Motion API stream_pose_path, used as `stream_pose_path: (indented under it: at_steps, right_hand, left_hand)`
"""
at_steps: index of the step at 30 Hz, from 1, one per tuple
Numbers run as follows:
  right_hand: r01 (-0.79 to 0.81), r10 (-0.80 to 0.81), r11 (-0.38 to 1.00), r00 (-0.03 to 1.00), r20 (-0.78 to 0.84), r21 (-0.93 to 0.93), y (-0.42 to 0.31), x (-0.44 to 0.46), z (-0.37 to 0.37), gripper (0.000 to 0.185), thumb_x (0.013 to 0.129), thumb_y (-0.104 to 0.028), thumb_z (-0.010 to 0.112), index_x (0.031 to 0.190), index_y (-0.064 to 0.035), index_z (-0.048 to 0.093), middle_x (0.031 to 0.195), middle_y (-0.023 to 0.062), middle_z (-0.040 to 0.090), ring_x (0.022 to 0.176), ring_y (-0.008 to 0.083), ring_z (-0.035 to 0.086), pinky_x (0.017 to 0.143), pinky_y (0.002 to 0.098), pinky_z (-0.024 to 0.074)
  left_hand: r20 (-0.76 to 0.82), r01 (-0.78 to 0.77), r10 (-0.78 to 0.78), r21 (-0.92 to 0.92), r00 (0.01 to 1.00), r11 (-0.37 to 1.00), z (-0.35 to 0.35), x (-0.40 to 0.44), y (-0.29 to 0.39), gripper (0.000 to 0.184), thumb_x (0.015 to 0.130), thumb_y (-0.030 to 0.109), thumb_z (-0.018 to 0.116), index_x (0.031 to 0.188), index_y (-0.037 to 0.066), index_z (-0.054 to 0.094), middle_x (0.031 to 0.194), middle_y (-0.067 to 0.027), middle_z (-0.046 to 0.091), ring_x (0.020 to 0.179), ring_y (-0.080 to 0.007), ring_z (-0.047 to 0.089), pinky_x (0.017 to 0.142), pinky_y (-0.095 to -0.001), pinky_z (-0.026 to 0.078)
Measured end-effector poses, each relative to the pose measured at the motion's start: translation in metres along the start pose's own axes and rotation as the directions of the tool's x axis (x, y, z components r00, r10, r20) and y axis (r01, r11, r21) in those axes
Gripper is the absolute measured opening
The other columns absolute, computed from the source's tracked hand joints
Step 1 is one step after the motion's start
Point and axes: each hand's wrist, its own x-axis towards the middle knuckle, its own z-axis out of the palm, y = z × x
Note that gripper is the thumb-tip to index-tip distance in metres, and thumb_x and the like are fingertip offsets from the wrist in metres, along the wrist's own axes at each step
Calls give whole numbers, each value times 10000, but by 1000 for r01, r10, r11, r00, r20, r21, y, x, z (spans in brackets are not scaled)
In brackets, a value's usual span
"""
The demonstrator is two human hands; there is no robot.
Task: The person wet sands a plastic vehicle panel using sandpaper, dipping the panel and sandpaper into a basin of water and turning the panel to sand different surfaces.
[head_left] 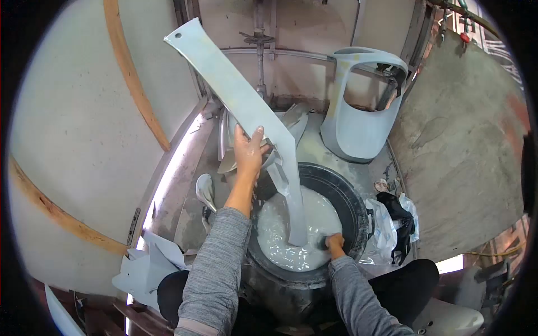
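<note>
A long pale grey panel [246, 101] slants from the upper left down to the black tub [352, 210], its lower end at the milky liquid [272, 224]. My left hand [249, 151] is closed on the panel near its middle, above the tub's left rim. Inside the tub, at the right side of the liquid, my right hand [335, 243] is closed round a small dark thing that I cannot make out. Its fingers are partly hidden, and it is apart from the panel's lower end.
A pale grey frame-like shell [353, 134] stands behind the tub at the right. Plastic bags [381, 229] lie right of the tub. Pale curved parts [206, 190] and angular pieces [151, 263] lie at the left. A leaning board [465, 145] bounds the right side.
</note>
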Motion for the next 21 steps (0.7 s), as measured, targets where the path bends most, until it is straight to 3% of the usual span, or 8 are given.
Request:
stream_pose_path:
  at_steps: [2, 5, 7, 9, 11, 13, 16, 21]
  right_hand:
    - [47, -61, 968, 997, -48, -248, 12, 15, 11, 328, 872, -130, 644, 1152, 41, 644, 1178, 232, 659, 1010, 356, 686, 819, 396, 585]
    - [-36, 2, 974, 988, 152, 223, -25, -22, -11, 328, 816, -121, 657, 1097, 48, 668, 1151, 219, 678, 994, 311, 690, 810, 399, 553]
    - [286, -316, 826, 948, -20, 485, -52, -28, 3, 326, 751, 21, 557, 1023, 9, 736, 897, 178, 710, 764, 233, 650, 664, 370, 512]
    - [735, -613, 608, 675, -412, 300, -122, -114, -19, 344, 815, -11, 551, 1107, -34, 731, 1013, 180, 732, 918, 238, 695, 834, 329, 513]
    - [709, -681, 544, 686, -258, 449, -188, -230, -56, 353, 864, 19, 491, 1162, 17, 680, 1178, 237, 671, 1136, 345, 637, 1000, 400, 467]
    - [923, -835, 307, 378, -399, 233, -193, -251, -21, 370, 901, 17, 475, 1239, 22, 626, 1292, 275, 592, 1236, 391, 565, 1060, 442, 426]
    - [952, -871, 305, 275, -407, -9, -147, -236, 13, 358, 925, 11, 465, 1259, 48, 589, 1319, 300, 557, 1270, 446, 512, 1099, 466, 389]
    - [949, -894, 315, 294, -338, -7, -115, -222, 16, 395, 892, 37, 475, 1275, 80, 563, 1347, 304, 533, 1296, 472, 475, 1117, 474, 371]
  left_hand:
    - [-16, -3, 4, 42, 1000, 999, -9, 1, -5, 449, 918, 67, 633, 1298, 76, 395, 1172, -106, 577, 1014, -207, 631, 794, -397, 580]
    - [-56, -23, 27, 71, 998, 997, -24, 7, -15, 499, 890, 0, 638, 1305, 81, 373, 1159, -110, 576, 998, -205, 637, 770, -373, 594]
    - [-70, -39, 43, 57, 997, 998, -23, 7, -15, 515, 879, -30, 637, 1302, 86, 367, 1145, -110, 581, 987, -208, 643, 759, -365, 605]
    - [-148, -33, 49, 108, 988, 994, -12, -1, -9, 500, 886, -19, 633, 1299, 86, 370, 1160, -113, 578, 980, -198, 639, 709, -333, 604]
    - [-153, -44, 62, 118, 986, 992, -6, -3, -13, 500, 887, -16, 631, 1300, 87, 371, 1161, -114, 578, 979, -197, 637, 708, -333, 600]
    - [-188, -43, 73, 159, 979, 986, -2, -4, -12, 494, 891, -14, 622, 1304, 90, 373, 1149, -108, 579, 975, -197, 632, 703, -337, 589]
    - [-221, -78, 92, 73, 971, 994, 0, -7, -6, 477, 894, -19, 613, 1294, 92, 378, 1146, -99, 571, 978, -198, 625, 708, -339, 584]
    - [-266, -57, 99, 161, 959, 985, -34, -1, -19, 478, 897, -38, 607, 1298, 68, 368, 1168, -113, 539, 986, -206, 629, 709, -328, 595]
